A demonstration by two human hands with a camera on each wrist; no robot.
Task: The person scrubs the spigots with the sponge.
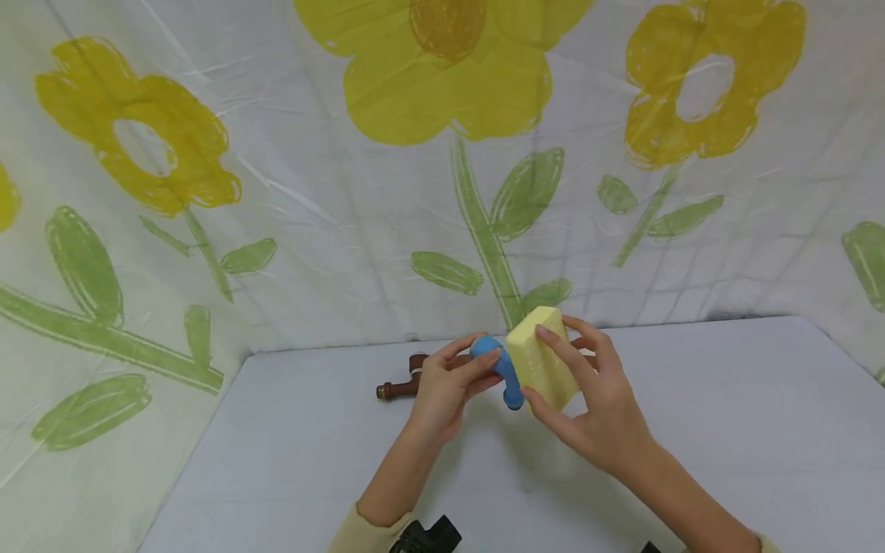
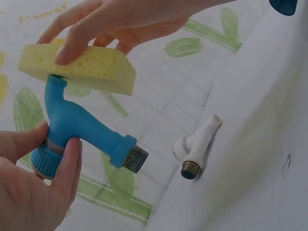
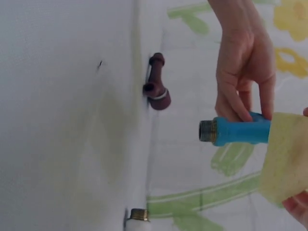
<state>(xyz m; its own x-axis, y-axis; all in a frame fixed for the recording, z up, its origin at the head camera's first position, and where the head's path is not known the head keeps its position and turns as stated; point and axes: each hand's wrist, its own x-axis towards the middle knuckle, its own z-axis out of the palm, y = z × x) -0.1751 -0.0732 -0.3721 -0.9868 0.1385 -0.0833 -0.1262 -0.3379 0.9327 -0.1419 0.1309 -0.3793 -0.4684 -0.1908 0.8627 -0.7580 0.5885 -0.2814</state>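
Head view: flowered cloth at the back, pale table in front. Both hands are up over the table, close together. Right hand pinches the yellow sponge between thumb and fingers. Left hand pinches the blue tap at its cap, thumb one side, fingers the other. Tap is between the hands, off the table; left hand is on it, sponge just to its right.

Key relation, as judged: tap to sponge. Left wrist view has the spout aimed at the sponge, mouth right at its face; touching or just short, cannot tell. Tap's long axis slants down toward the table, roughly alongside the sponge in head view, so contact likely depends on how one is angled to the other.

Brown tap lies on the table beyond the left hand, partly hidden. White tap lies there too, seen in wrist views only. Smallest: blue tap's threaded end, pointing tableward, clear of both hands.
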